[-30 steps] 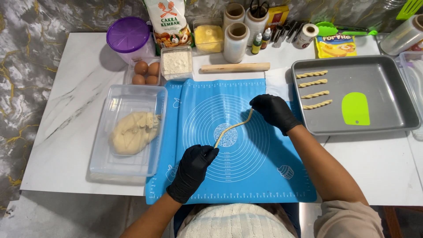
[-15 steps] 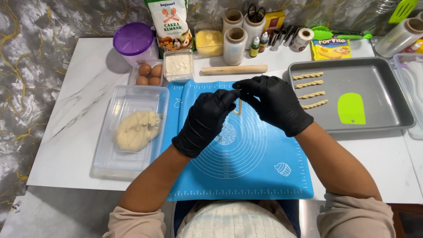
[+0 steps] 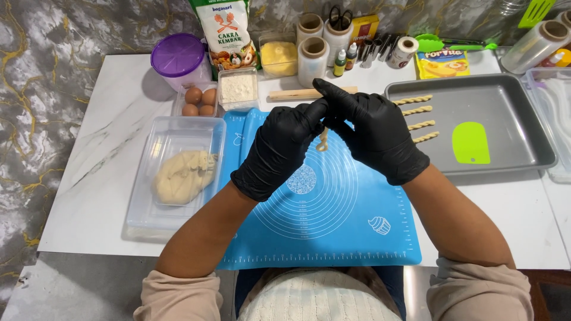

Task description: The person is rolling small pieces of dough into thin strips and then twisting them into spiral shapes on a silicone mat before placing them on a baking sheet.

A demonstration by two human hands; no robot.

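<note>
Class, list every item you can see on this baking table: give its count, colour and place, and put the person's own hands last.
dough strip: 1, pale yellow, hanging between both hands above the mat
baking mat: 1, blue, table centre
dough lump: 1, pale yellow, in the clear tub left of the mat
baking tray: 1, grey, right of the mat
twisted sticks: 4, pale yellow, on the tray's left side
scraper: 1, green, in the tray
eggs: 4, brown, behind the tub
rolling pin: 1, wooden, behind the mat
lidded container: 1, purple lid, back left
left hand: black glove, pinching the strip
right hand: black glove, pinching the strip
</note>
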